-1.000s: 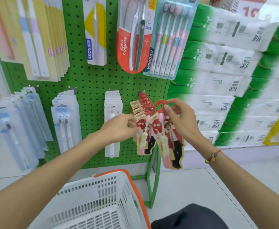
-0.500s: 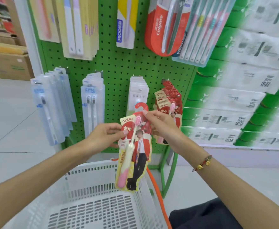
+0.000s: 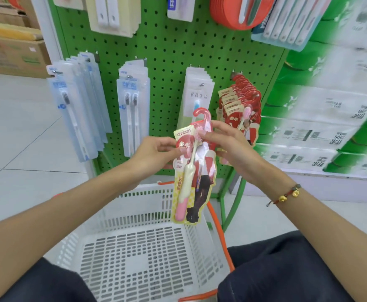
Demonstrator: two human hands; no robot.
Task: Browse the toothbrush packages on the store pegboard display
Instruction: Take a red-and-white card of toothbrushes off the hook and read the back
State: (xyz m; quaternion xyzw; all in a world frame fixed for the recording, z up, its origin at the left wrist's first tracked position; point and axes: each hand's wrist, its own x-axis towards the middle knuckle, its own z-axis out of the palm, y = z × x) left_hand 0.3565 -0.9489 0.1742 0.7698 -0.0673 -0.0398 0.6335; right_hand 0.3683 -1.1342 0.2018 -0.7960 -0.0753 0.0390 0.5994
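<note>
Pinching one toothbrush pack [image 3: 192, 171] by its upper edges, left hand [image 3: 156, 154] and right hand [image 3: 228, 144] hold it over the basket [image 3: 134, 214], clear of the pegboard [image 3: 174, 51].

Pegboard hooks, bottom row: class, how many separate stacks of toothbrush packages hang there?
4: blue single-brush stack far left, twin-brush stack next, white stack behind the held package, red canban stack rightmost. Others may hang beyond the frame.
</note>
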